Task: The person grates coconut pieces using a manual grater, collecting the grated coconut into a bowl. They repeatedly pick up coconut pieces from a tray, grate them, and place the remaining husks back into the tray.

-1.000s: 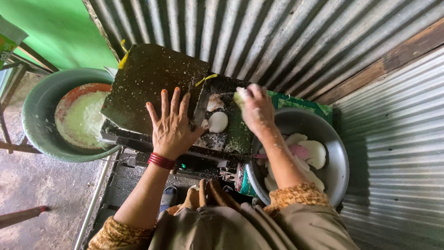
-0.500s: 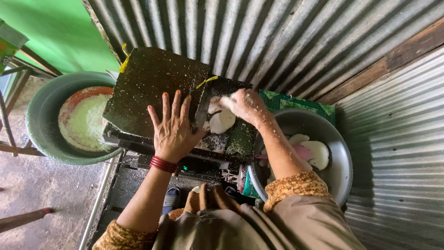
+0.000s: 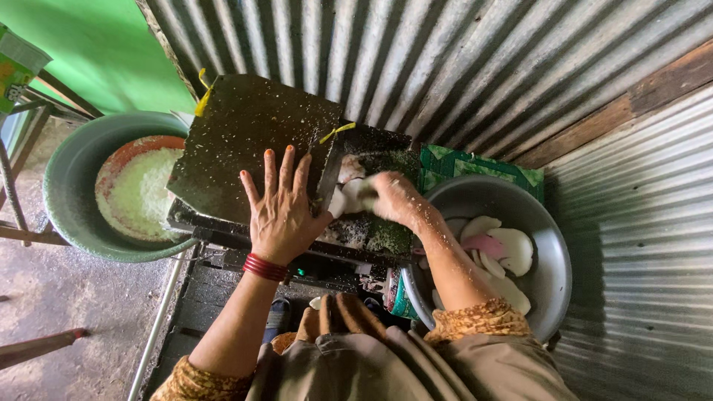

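The fingers (image 3: 276, 165) of the left hand (image 3: 282, 215) are spread flat on the dark cover (image 3: 252, 141) of a grater (image 3: 356, 223). A white coconut piece (image 3: 349, 197) is pinched by the right hand (image 3: 390, 199), just right of the cover, in the grater's opening. More pieces are held in a metal bowl (image 3: 549, 275) at right; white shreds are held in a green basin (image 3: 74, 215) at left.

white coconut piece (image 3: 347, 194) — at grater mouth

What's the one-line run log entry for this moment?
left hand: flat on cover | right hand: pressing coconut piece into grater
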